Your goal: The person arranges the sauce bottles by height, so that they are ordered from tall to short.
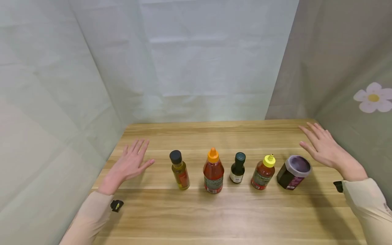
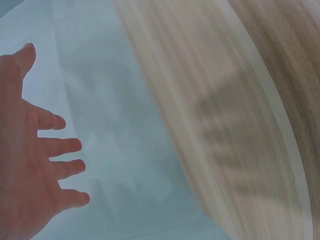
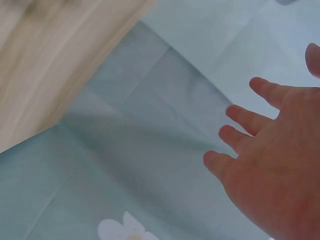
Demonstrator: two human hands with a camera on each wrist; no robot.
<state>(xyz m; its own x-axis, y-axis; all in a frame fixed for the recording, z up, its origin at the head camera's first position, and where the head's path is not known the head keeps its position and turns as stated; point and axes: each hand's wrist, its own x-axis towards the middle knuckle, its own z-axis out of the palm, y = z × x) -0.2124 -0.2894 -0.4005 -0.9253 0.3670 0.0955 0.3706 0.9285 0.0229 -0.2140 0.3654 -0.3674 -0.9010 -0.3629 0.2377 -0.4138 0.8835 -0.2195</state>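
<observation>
Holding nothing, the left hand (image 1: 130, 164) and the right hand (image 1: 327, 148) spread their fingers. The dark jar (image 1: 293, 173) looks stiff, perhaps heavy; gripping its sides seems safest.

Straight to the head view, where the bottom edge slices off the left sleeve (image 1: 90, 216) and swallows the near edge of the table (image 1: 211, 221)! Over on the right, we lose part of the right sleeve (image 1: 365, 200) and a petal of the flower (image 1: 374, 98). The fine print on the orange-capped bottle (image 1: 213, 175) and yellow-capped bottle (image 1: 262, 173) is too small for us, and the dark jar (image 1: 291, 175) (lid or opening on top, we can't call it!) keeps us guessing. Wrist cameras now: the left hand (image 2: 27, 165) is cropped at left, the right hand (image 3: 280, 155) at right, with the wood blurred in the upper corner.
</observation>
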